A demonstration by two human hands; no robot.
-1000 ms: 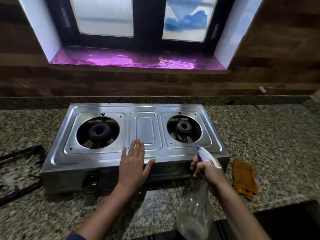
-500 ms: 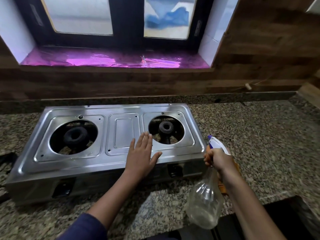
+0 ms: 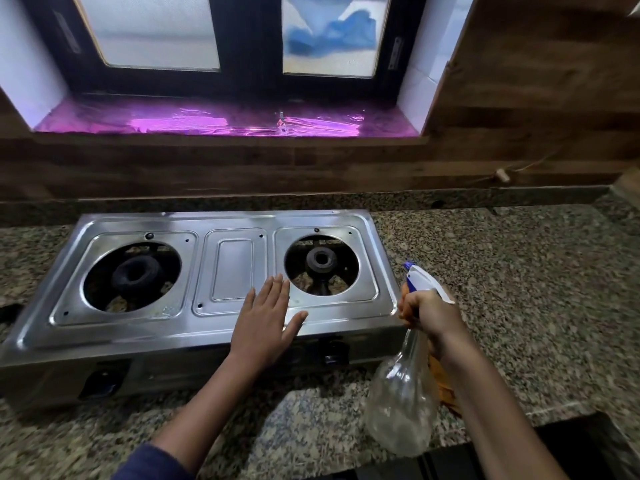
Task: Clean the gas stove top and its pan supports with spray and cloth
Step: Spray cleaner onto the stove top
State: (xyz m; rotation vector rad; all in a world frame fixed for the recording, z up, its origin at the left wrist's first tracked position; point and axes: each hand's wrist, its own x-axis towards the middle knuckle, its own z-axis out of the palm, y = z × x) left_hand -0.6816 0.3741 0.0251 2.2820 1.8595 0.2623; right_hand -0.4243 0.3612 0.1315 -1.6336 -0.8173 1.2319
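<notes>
Two burners are seen on the steel gas stove (image 3: pixel 145 329), which is set on a speckled granite desk (image 3: pixel 519 289) below a dark-framed window (image 3: pixel 225 39) with frosted panes. The sill (image 3: pixel 225 121) is covered in shiny purple foil, and the wall (image 3: pixel 536 98) around it is clad in dark wood-look panels. The left burner (image 3: pixel 133 273) and right burner (image 3: pixel 321 259) are sunk in round openings of the stove top, with a raised rectangular panel (image 3: pixel 232 268) between them. The left hand (image 3: pixel 263 323) is laid palm down on the stove's front strip, near the right burner opening, with fingers straight and together, thumb spread and nothing held. The right hand (image 3: pixel 429 313) is curled round the neck of a clear spray bottle (image 3: pixel 401 410), which is held just off the stove's right front corner, above the desk. Its white and blue head (image 3: pixel 420 280) is pointed up and left; whether a finger is on the trigger cannot be told. An orange-brown cloth (image 3: pixel 445 386) is lying on the desk right of the stove, mostly hidden behind the right hand and bottle. A dark opening (image 3: pixel 571 445) is cut into the desk at lower right. A dark shape (image 3: pixel 8 311) is cropped at the left edge and cannot be identified.
</notes>
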